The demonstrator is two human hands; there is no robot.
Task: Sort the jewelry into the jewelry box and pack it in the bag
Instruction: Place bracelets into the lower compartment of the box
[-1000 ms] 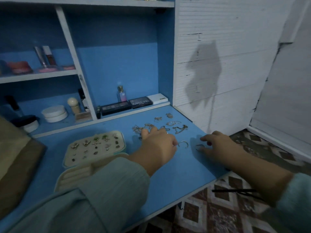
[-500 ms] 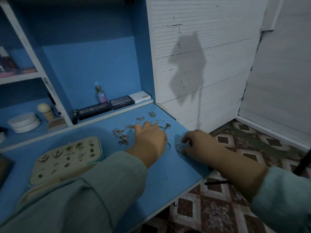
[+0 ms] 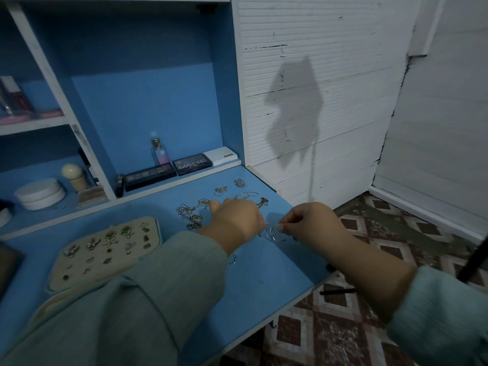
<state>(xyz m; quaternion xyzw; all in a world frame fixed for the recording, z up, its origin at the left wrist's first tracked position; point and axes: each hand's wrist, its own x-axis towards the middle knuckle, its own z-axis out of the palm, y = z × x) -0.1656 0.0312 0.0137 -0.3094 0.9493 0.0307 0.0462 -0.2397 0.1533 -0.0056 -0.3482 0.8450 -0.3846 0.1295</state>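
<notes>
A cream jewelry box (image 3: 79,276) lies open on the blue desk (image 3: 253,281) at the left, with several earrings pinned on its panel. My left sleeve hides its lower tray. Loose chains and earrings (image 3: 190,213) are scattered at the back of the desk. My left hand (image 3: 235,220) rests among them, index finger stretched forward, the other fingers mostly hidden. My right hand (image 3: 309,223) pinches a thin silver hoop (image 3: 274,233) just above the desk, right beside my left hand. A small ring (image 3: 232,258) lies under my left wrist.
Makeup palettes (image 3: 150,175), a perfume bottle (image 3: 158,151) and a white box (image 3: 220,155) line the back ledge. A white jar (image 3: 39,192) stands in the left shelf. A white wall closes the right side. The desk edge drops to a tiled floor (image 3: 330,326).
My right hand has closed on the silver hoop and raised it off the desk beside my left hand. The camera has swung right, so the jewelry box sits further left.
</notes>
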